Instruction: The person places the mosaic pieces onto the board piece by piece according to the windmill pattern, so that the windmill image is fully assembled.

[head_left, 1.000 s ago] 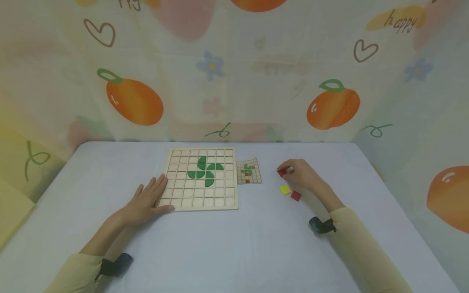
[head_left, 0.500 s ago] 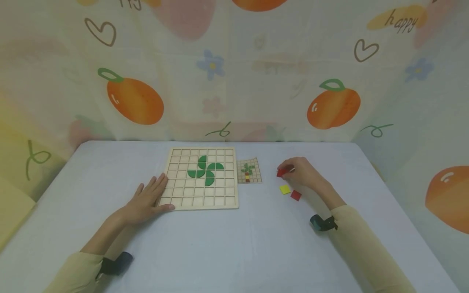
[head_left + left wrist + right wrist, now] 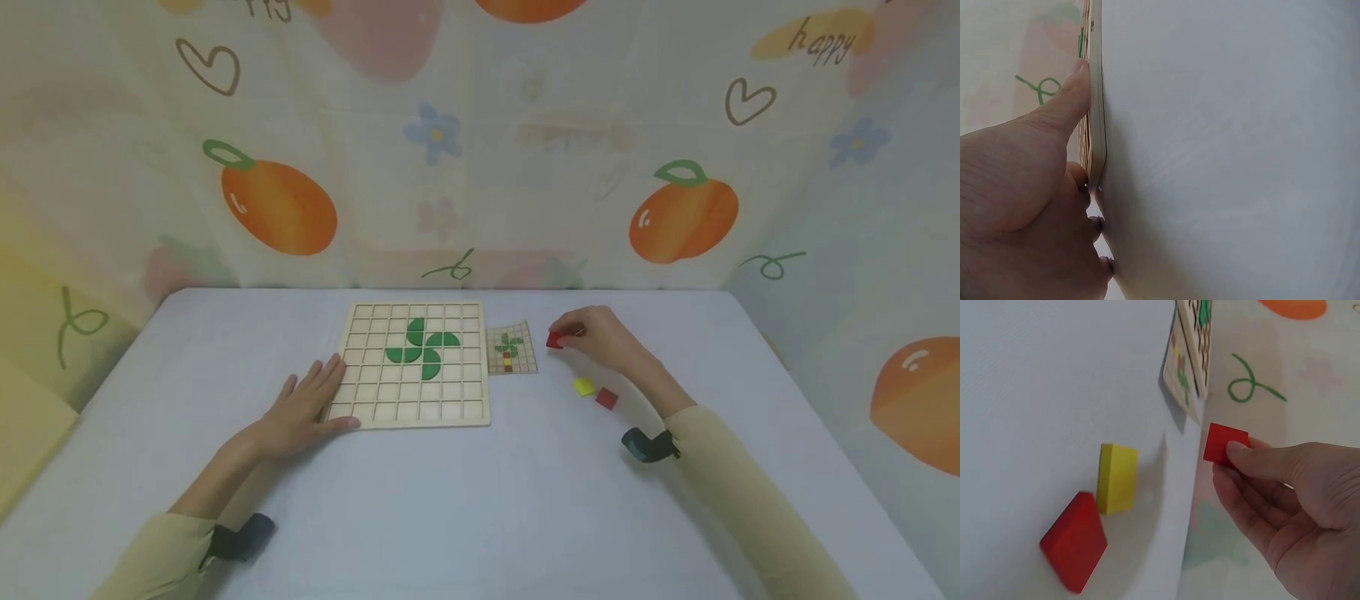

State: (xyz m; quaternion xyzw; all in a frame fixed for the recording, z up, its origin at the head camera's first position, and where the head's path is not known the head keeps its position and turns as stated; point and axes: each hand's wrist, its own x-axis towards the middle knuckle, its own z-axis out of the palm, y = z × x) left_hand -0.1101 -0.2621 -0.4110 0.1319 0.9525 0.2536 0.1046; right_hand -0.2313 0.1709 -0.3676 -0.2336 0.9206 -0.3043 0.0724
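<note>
My right hand (image 3: pixel 603 337) pinches a red square tile (image 3: pixel 1224 442) between thumb and fingers, to the right of a small pattern card (image 3: pixel 522 362). On the table below that hand lie a yellow square tile (image 3: pixel 1119 479) and a second red tile (image 3: pixel 1077 542), close together. At the left, my left hand (image 3: pixel 296 412) rests along the near left corner of a wooden grid board (image 3: pixel 461 410), fingers straight and thumb on its front edge. Green quarter-round pieces (image 3: pixel 431 364) form a pinwheel in the middle of the board.
The card stands against the board's right side and shows the green pinwheel with red and yellow squares beneath. A white-covered table (image 3: pixel 450 517) carries everything, with a fruit-printed cloth (image 3: pixel 480 167) hanging behind it.
My right hand has moved left and slightly away from me with the red tile, toward the card. The left hand has stayed on the board.
</note>
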